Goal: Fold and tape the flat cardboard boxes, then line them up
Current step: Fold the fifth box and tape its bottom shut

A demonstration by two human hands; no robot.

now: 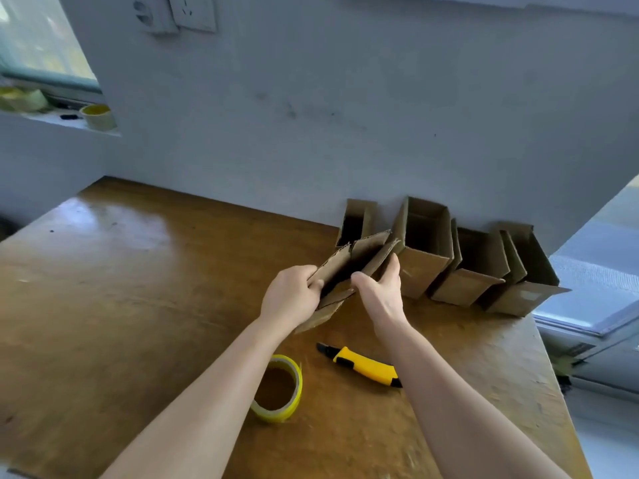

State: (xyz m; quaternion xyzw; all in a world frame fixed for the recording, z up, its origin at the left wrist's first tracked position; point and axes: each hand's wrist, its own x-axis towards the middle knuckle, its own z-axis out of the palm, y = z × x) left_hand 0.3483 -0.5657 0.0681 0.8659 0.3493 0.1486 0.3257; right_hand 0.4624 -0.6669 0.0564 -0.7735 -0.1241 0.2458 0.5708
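Observation:
A partly opened cardboard box (349,267) is held above the wooden table (138,288), its flaps pointing up toward the wall. My left hand (290,295) grips its left side. My right hand (380,292) grips its right side, thumb on the near face. Several folded open-topped boxes (425,267) stand in a row along the wall at the back right. A yellow tape roll (280,388) lies flat on the table below my left forearm. A yellow and black utility knife (363,366) lies between my forearms.
The table's right edge runs close to the rightmost box (522,295). A window ledge at the far left carries more tape rolls (98,116). A grey wall (311,115) with a socket stands behind the table.

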